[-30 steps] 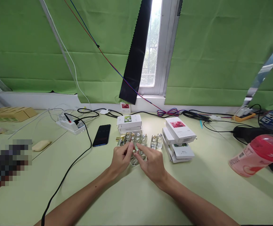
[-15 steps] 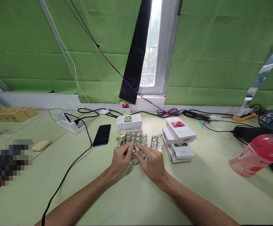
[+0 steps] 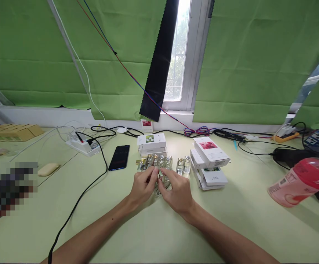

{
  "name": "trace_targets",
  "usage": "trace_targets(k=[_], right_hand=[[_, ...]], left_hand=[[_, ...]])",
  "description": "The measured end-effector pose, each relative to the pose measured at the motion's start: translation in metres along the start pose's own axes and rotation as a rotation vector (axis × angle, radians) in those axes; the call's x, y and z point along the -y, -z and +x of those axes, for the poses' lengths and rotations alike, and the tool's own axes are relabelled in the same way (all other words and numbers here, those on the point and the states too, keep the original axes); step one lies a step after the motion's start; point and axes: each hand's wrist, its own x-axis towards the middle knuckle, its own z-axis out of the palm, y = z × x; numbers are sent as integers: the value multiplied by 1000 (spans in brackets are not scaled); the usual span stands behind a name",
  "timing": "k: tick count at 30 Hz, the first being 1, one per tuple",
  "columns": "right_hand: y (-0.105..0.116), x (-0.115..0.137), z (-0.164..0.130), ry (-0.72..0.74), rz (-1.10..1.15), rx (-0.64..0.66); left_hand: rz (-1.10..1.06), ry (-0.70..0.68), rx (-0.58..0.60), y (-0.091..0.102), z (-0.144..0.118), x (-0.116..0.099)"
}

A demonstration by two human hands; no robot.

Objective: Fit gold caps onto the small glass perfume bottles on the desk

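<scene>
Bottles (image 3: 161,161) of clear glass, small and with shiny tops, sit side by side in a tight group at the middle of the pale surface (image 3: 153,234), just beyond the hands. Both hands meet over the near part of this group, forearms coming in from the lower edge. The right hand (image 3: 178,187) has its forefinger and thumb narrow, pinching a small shiny piece (image 3: 160,176); whether that is a cap or part of a bottle is too small to tell. The left hand (image 3: 143,185) is right beside it, thumb and forefinger drawn narrow; its fingertips are partly hidden, so I cannot tell whether they grip anything. More glass (image 3: 158,191) shows beneath the hands, largely covered by them.

Two further bottles (image 3: 183,165) are set a little to the right of the group, near a loose pile of white boxes (image 3: 211,150), the topmost bearing a red picture. Behind the group is a smaller stack (image 3: 151,141) topped by a box with a green and white picture, and another box (image 3: 147,125) is near the wall. A dark phone (image 3: 119,157) lies to the left, with a black cable (image 3: 87,187) curving past it. A pink drink bottle (image 3: 297,181) is at the far right, well apart from the hands.
</scene>
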Motion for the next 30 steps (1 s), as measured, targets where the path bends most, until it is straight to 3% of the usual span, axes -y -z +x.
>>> trace_targets(k=[16,30], right_hand=[[2,2,2,-15,-35,-7],[3,3,2,-54,-70,-39]], left_hand=[[-69,27,115,-3,-7,0],[-152,152,231,-3,-9,2]])
